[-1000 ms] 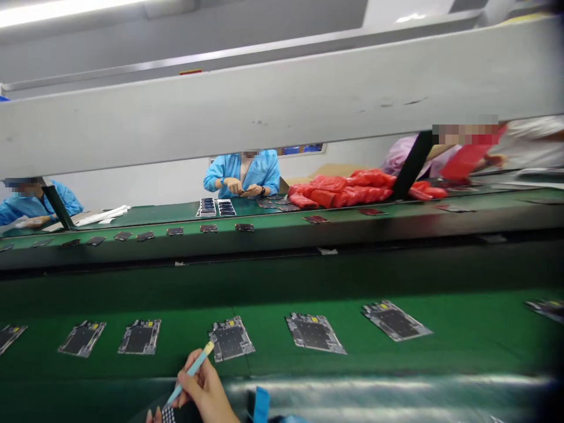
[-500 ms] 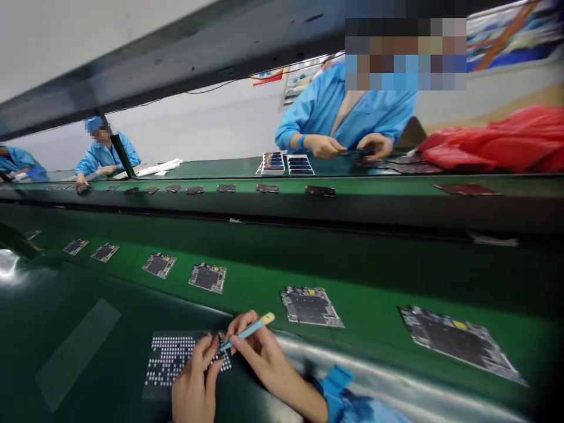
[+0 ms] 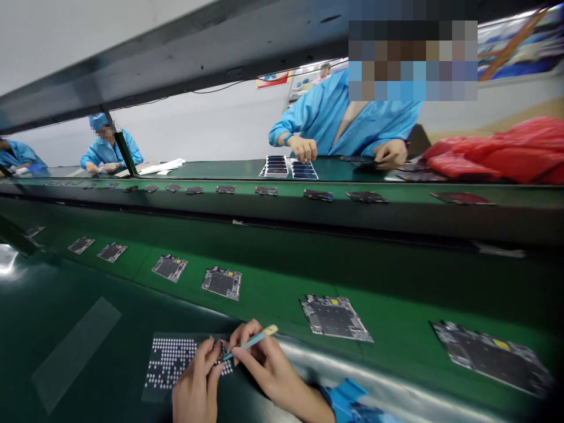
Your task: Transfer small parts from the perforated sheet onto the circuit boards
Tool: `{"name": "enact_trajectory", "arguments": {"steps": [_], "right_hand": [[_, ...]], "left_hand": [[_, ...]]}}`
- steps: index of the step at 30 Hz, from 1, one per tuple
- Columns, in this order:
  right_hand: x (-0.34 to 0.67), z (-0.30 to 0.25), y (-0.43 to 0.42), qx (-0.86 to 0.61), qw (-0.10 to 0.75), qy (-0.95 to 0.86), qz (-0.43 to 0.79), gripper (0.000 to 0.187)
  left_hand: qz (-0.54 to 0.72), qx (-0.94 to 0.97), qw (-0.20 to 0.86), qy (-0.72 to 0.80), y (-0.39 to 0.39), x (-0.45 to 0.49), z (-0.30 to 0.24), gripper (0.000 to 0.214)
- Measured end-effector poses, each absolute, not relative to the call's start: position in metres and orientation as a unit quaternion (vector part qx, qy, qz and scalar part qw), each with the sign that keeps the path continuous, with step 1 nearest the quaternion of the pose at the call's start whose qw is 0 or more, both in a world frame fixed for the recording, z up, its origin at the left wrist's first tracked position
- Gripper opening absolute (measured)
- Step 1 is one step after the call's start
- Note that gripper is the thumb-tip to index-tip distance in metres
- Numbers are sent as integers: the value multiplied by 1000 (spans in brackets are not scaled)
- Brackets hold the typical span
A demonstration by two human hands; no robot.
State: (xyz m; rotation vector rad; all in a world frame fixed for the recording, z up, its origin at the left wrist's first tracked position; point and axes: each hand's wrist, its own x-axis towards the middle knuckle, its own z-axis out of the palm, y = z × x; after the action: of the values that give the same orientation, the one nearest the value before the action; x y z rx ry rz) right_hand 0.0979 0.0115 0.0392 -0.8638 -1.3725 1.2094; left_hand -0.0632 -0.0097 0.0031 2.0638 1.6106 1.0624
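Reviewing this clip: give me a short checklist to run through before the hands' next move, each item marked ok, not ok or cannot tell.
Tool in hand: ok. The right hand pinches the blue-handled tool.
Hands over the work: ok. The left hand sits at the right edge of the sheet of white dots.
Sheet position: ok. It lies flat on the dark green surface.
Tool tip: cannot tell. The fingers hide it.
Anything held at the fingertips: cannot tell. The view is too small and blocked.
Nearest circuit board: ok. It lies on the green belt, apart from both hands.
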Motion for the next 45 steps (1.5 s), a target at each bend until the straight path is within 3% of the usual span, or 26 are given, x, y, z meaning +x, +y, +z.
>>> {"name": "enact_trajectory", "arguments": {"steps": [11,19,26,33,45], "right_hand": [[95,41,13,-357,537,-546,535,28],[120,53,47,-398,658,-361,529,39],[153,47,114,-468,682,-307,470,55],[148,25,133,-526,681,-304,409,44],[164,28,116,-544,686,-305,374,35]], "left_hand": [[375,723,148,562,-7,-65,0,32],[341,761,120,539,-2,-70,-11,40],[270,807,86,518,27,-64,38,44],[145,885,39,441,94,-1,51,39],[147,894,37,421,95,24,45,36]]}}
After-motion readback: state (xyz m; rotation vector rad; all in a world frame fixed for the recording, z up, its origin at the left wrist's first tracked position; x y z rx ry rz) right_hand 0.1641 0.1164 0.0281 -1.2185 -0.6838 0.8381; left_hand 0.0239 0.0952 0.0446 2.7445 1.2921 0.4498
